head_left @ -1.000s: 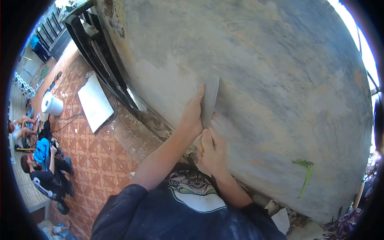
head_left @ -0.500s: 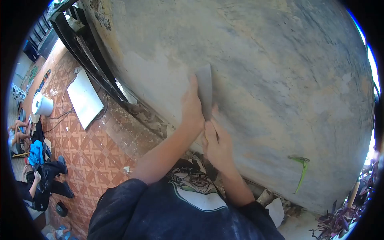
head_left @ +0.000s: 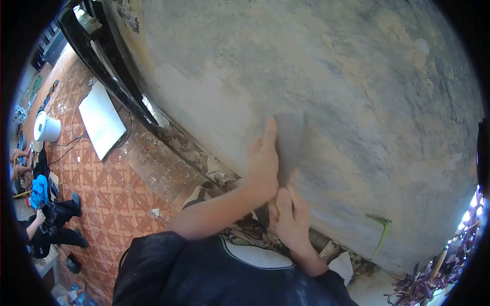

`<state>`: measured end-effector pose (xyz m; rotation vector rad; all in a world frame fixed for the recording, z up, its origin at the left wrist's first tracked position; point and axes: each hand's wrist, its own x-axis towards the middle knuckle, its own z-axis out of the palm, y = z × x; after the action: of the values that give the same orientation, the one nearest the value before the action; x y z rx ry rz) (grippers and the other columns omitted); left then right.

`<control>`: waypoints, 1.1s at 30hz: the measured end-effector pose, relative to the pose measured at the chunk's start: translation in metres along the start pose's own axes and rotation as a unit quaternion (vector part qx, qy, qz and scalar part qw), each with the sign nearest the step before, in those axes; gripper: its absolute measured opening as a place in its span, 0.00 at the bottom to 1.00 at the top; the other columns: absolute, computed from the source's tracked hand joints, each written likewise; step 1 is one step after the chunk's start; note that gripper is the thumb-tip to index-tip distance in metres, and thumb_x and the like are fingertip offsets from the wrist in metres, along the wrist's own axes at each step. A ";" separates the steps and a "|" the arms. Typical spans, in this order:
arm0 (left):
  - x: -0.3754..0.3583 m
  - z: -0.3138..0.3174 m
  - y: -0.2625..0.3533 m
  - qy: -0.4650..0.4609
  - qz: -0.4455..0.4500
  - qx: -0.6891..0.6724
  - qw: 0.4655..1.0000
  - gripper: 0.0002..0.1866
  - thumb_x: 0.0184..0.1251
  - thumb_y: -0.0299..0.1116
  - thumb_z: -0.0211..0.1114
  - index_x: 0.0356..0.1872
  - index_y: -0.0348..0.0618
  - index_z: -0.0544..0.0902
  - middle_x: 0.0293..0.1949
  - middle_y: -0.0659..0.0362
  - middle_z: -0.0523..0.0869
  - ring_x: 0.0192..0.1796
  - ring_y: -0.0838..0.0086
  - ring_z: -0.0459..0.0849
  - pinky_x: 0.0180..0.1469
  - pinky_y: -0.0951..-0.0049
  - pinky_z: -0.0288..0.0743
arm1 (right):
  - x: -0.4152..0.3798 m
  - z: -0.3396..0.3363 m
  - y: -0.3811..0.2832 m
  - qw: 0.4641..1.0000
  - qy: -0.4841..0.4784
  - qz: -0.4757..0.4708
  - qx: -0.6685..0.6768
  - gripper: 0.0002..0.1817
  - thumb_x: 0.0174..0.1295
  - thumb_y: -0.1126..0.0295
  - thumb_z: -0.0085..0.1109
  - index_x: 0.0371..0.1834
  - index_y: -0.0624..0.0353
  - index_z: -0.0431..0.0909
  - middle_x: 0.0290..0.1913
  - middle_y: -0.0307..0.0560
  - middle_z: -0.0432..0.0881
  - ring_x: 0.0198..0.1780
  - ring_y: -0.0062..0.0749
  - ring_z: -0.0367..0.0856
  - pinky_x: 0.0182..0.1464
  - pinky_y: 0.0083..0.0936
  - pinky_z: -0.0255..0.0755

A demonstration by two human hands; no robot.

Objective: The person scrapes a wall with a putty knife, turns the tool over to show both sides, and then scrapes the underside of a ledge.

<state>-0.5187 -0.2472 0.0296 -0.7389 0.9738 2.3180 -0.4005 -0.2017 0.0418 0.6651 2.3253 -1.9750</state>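
Note:
A wide grey putty knife (head_left: 291, 135) lies with its blade against a patchy grey plaster wall (head_left: 245, 66). My right hand (head_left: 292, 217) is closed around its handle, of which only a little yellowish part shows. Along the blade's left side, my left hand (head_left: 263, 166) grips it near the base, the fingertips reaching up the blade. Some of the left fingers are hidden. Both hands are close together, in front of my dark shirt.
A green strip (head_left: 382, 234) hangs on the wall at lower right, above purple-leaved plants (head_left: 421, 285). Dark metal frame (head_left: 104, 66) edges the wall at left. On the tiled floor are a white board (head_left: 102, 122) and a white bucket (head_left: 47, 127). Another person (head_left: 53, 219) sits far left.
Both hands and the putty knife have moved down and to the right in view. More of the blade's face shows now. The view itself has shifted slightly.

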 end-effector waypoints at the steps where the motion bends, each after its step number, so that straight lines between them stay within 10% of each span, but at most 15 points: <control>1: 0.011 0.000 -0.016 0.001 0.081 0.021 0.996 0.27 0.71 0.61 0.50 0.29 0.44 0.70 0.17 0.60 0.70 0.11 0.75 0.65 0.10 0.76 0.60 | -0.003 -0.004 -0.002 1.000 0.005 0.003 0.010 0.15 0.76 0.63 0.39 0.30 0.57 0.65 0.16 0.31 0.63 0.13 0.12 0.60 0.15 0.13 0.54; 23: 0.007 -0.011 0.009 -0.022 0.015 -0.012 1.000 0.26 0.73 0.59 0.48 0.27 0.46 0.67 0.17 0.62 0.68 0.12 0.77 0.62 0.12 0.79 0.59 | 0.006 0.014 -0.008 0.994 -0.023 0.087 0.068 0.15 0.76 0.60 0.40 0.35 0.56 0.69 0.16 0.30 0.63 0.11 0.12 0.58 0.12 0.15 0.51; 25: 0.012 -0.006 0.013 -0.008 0.004 0.003 1.000 0.26 0.73 0.59 0.48 0.27 0.46 0.67 0.17 0.62 0.68 0.12 0.77 0.62 0.12 0.79 0.59 | 0.004 0.010 -0.010 0.990 -0.031 0.102 0.091 0.22 0.76 0.62 0.42 0.65 0.64 0.68 0.16 0.31 0.63 0.16 0.12 0.59 0.18 0.15 0.54; 32: 0.009 -0.017 -0.005 -0.013 0.016 0.015 1.000 0.25 0.73 0.58 0.49 0.25 0.48 0.68 0.18 0.63 0.67 0.15 0.79 0.63 0.15 0.81 0.61 | 0.008 0.016 -0.005 0.996 -0.033 0.060 0.055 0.22 0.76 0.61 0.39 0.66 0.63 0.68 0.15 0.30 0.63 0.14 0.11 0.58 0.17 0.14 0.53; 33: 0.014 -0.012 -0.004 0.019 -0.010 0.018 1.000 0.25 0.73 0.58 0.50 0.25 0.48 0.68 0.17 0.64 0.67 0.15 0.80 0.64 0.16 0.80 0.60 | 0.006 0.014 -0.001 0.995 -0.030 0.065 0.076 0.14 0.76 0.60 0.39 0.49 0.59 0.67 0.15 0.31 0.63 0.13 0.13 0.58 0.15 0.15 0.52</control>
<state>-0.5233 -0.2509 0.0111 -0.7768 1.0160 2.2710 -0.4099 -0.2130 0.0385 0.7341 2.0569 -2.0971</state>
